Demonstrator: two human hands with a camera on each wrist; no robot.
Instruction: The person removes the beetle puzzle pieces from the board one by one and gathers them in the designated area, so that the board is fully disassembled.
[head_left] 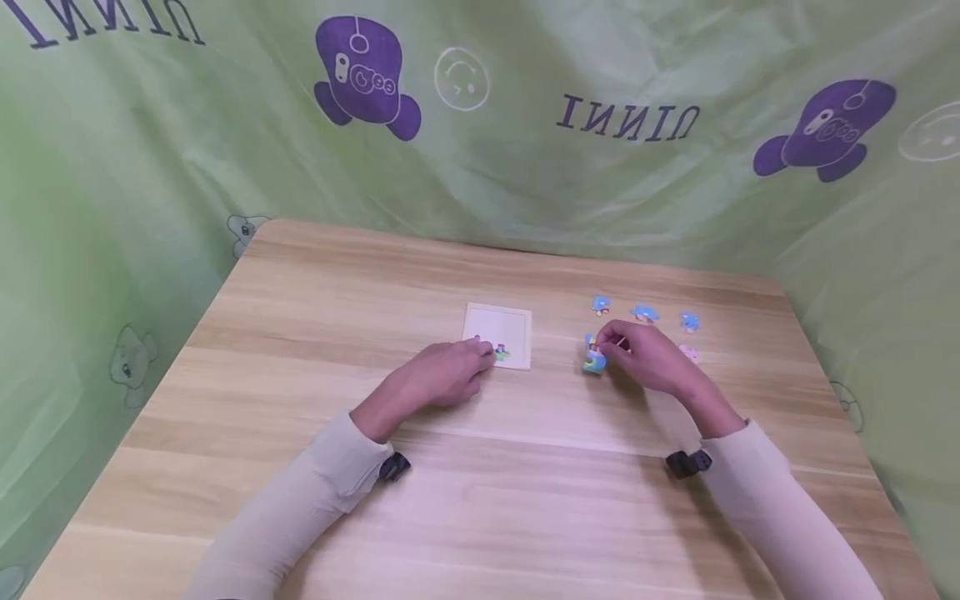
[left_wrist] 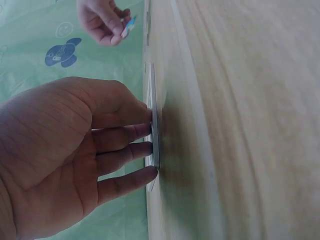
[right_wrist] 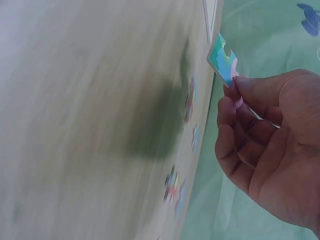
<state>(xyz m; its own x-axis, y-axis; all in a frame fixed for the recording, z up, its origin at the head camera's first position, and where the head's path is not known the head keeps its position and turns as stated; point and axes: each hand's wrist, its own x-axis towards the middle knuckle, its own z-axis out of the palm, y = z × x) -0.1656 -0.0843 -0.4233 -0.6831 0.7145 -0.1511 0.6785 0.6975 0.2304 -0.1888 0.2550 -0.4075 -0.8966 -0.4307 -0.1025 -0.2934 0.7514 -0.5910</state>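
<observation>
My left hand (head_left: 448, 373) rests at the lower left of a square, pale wooden puzzle tray (head_left: 498, 318), its fingertips on the rim and inside edge. Green and purple puzzle pieces (head_left: 502, 352) lie in the tray's lower part, partly covered by those fingers. In the left wrist view the fingers reach out fairly straight to the tray's edge. To the right of the tray, my right hand (head_left: 643, 358) pinches a jigsaw piece (right_wrist: 223, 61) between thumb and index finger. Green, blue and pink show on this piece, which is held tilted above the table.
Several loose puzzle pieces lie beyond and beside the right hand, among them a blue one (head_left: 601, 305), another blue one (head_left: 644, 312) and a pink one (head_left: 688, 353). The wooden table (head_left: 480, 517) meets a green printed curtain (head_left: 510, 183) at its far edge.
</observation>
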